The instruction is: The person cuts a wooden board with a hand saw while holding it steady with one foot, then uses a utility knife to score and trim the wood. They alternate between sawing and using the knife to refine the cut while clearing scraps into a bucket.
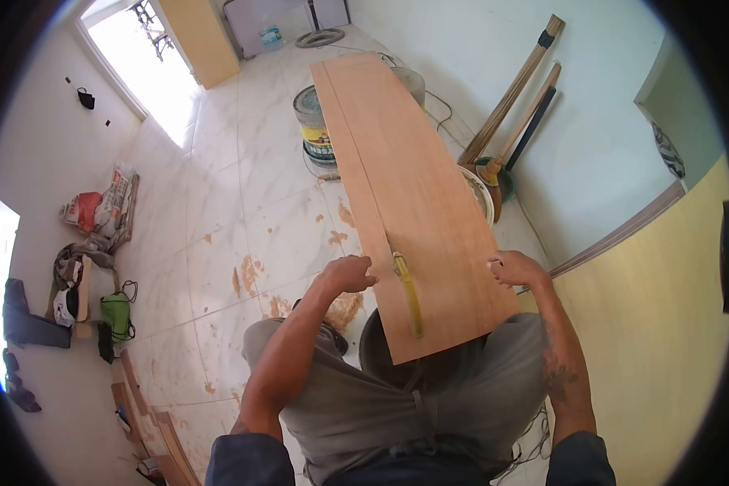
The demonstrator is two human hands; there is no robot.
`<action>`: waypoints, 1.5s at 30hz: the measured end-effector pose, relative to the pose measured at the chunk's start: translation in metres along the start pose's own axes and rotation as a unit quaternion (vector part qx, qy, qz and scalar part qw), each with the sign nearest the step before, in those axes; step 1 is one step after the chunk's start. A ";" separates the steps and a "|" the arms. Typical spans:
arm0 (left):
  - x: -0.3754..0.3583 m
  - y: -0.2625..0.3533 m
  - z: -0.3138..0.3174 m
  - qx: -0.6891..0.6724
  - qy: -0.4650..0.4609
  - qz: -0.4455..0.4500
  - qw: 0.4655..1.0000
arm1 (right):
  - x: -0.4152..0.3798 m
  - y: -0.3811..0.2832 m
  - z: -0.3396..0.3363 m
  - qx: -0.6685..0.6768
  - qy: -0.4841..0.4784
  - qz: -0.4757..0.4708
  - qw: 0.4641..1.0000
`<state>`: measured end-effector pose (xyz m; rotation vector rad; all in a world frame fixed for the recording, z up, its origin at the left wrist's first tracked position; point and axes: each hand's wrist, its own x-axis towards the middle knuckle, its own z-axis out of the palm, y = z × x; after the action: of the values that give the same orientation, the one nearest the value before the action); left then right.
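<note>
A long reddish-brown plywood board (429, 194) stretches away from my lap, with a thin dark line running lengthwise near its left edge. My left hand (350, 274) is at the board's near left edge, fingers curled and fingertips overlapping the edge. Across from it, my right hand (520, 269) has curled fingers at the right edge. Between them on the wood lies a slim yellow tool (411, 300) with a metallic far end, close to where the dark line stops. Below the near end, a dark round container (373, 344) shows between my knees.
A paint bucket (316, 130) stands under the board's far left side. Brooms (514, 97) lean on the right wall by a white bucket (486, 194). Bags and clothing (89, 267) lie along the left wall, and sawdust patches (247, 275) mark the tiled floor.
</note>
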<state>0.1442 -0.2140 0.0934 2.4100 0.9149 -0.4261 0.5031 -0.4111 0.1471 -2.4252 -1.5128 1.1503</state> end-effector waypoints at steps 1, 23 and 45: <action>0.001 0.002 -0.001 0.000 -0.010 -0.001 1.000 | 0.002 0.003 0.004 -0.042 0.005 -0.009 0.999; 0.021 0.034 0.024 -0.180 -0.040 -0.158 0.970 | 0.027 0.044 0.009 -0.010 -0.022 0.216 0.976; 0.012 0.010 0.050 -0.436 -0.018 -0.135 0.889 | 0.043 0.043 0.020 0.037 -0.005 0.199 0.979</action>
<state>0.1538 -0.2426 0.0510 1.4559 1.1200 -0.1020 0.5335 -0.4055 0.0903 -2.7495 -0.9883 1.2495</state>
